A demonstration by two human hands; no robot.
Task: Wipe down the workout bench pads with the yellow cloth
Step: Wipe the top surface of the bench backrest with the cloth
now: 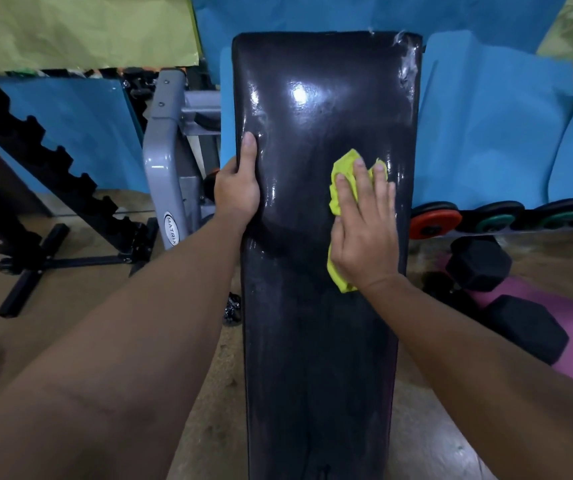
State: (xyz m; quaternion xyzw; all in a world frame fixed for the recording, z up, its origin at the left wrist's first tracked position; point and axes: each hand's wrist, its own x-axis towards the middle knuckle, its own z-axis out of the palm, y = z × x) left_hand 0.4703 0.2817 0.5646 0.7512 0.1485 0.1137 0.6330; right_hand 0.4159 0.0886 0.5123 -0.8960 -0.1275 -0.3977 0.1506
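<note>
Right hand: the right hand (364, 230) lies flat with straight fingers, pressing the yellow cloth (342, 202) onto the bench pad (319, 341), at about 2 o'clock of pad centre, likely mid-wipe.
Left hand: the left hand (238, 188) grips the pad's 9 o'clock edge, thumb on top, probably to steady it.
Writing: "MATRIX" on the grey frame (160, 161), 10 o'clock.

The bench pad (323, 306) runs from 6 to 12 o'clock; the cloth (342, 174) lies on it toward 1 o'clock, under the right hand (364, 230); the left hand (240, 188) grips its 9 o'clock edge; a machine frame (165, 157) stands at 10 o'clock; dumbbells (479, 268) lie on the floor at 3 o'clock.
</note>
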